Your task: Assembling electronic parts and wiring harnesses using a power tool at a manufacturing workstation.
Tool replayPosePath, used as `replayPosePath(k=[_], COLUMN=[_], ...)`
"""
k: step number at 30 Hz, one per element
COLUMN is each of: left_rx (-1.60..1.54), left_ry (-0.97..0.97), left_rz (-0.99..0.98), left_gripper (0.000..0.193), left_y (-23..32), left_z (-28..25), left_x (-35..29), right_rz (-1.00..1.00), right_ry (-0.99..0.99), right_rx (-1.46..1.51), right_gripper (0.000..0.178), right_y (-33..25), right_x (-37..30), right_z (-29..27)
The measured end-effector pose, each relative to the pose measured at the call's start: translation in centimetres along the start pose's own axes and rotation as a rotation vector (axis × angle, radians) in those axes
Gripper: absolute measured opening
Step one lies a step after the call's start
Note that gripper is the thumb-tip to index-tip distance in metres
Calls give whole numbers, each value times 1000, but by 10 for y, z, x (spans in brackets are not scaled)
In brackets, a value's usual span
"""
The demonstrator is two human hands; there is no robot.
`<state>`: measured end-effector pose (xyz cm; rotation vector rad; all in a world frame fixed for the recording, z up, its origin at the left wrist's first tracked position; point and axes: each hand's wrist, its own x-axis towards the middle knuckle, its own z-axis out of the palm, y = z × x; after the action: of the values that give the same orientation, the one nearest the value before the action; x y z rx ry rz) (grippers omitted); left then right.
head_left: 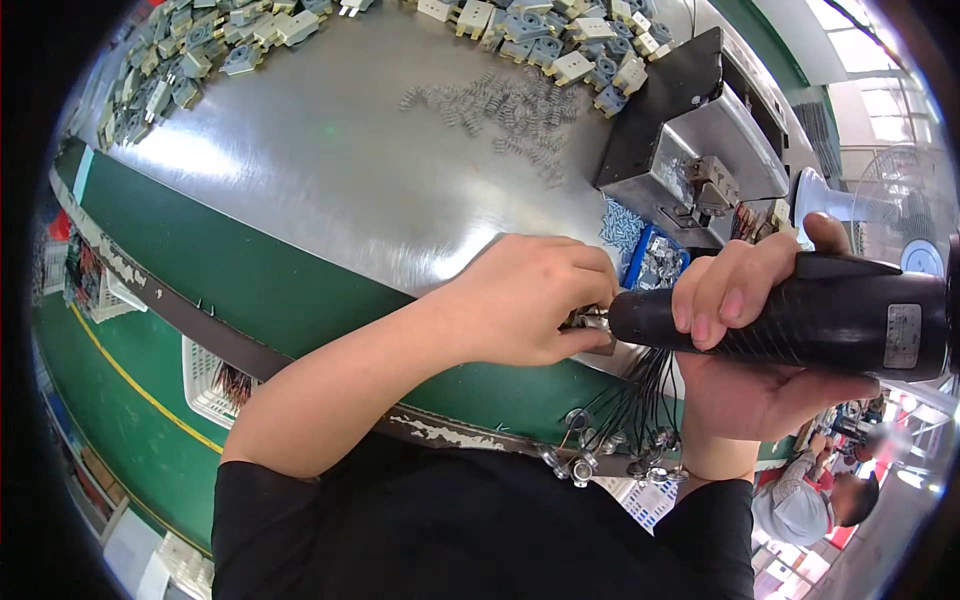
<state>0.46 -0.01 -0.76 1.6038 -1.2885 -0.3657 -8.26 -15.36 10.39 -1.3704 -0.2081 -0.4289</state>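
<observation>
My right hand (745, 310) is wrapped round the black barrel of an electric screwdriver (840, 315), held nearly level and pointing left. Its tip end meets a small part (597, 320) with a shiny metal face, pinched in the fingers of my left hand (545, 295). Most of that part is hidden by the fingers, so its kind cannot be made out. Just below the two hands hangs a bundle of thin black wires (650, 385) with round metal pieces (583, 465) at the ends, over the bench's near edge.
Loose springs (490, 110) lie across the metal benchtop (330, 190). Piles of grey and cream housings (570, 40) line its far side. A black metal machine (690, 130) stands at right, by blue screws (622, 228) and a blue bin (658, 260). Another person (810, 500) sits at lower right.
</observation>
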Motion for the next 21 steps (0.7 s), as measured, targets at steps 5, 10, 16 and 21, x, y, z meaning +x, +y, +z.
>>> replayPosePath(k=[5, 10, 16, 21], left_rx=[-11, -4, 2, 21], left_ry=[-8, 8, 12, 9], left_rz=[-25, -5, -19, -5], left_gripper=[26, 24, 21, 20], left_y=[1, 0, -1, -2], left_z=[-1, 0, 1, 2], left_x=[-1, 1, 0, 2], right_rz=[36, 12, -108, -93], right_ry=[19, 25, -25, -40], right_rx=[-18, 26, 22, 20], right_gripper=[110, 112, 98, 96], right_y=[0, 1, 12, 12], right_x=[-1, -1, -6, -5], right_z=[5, 11, 9, 7])
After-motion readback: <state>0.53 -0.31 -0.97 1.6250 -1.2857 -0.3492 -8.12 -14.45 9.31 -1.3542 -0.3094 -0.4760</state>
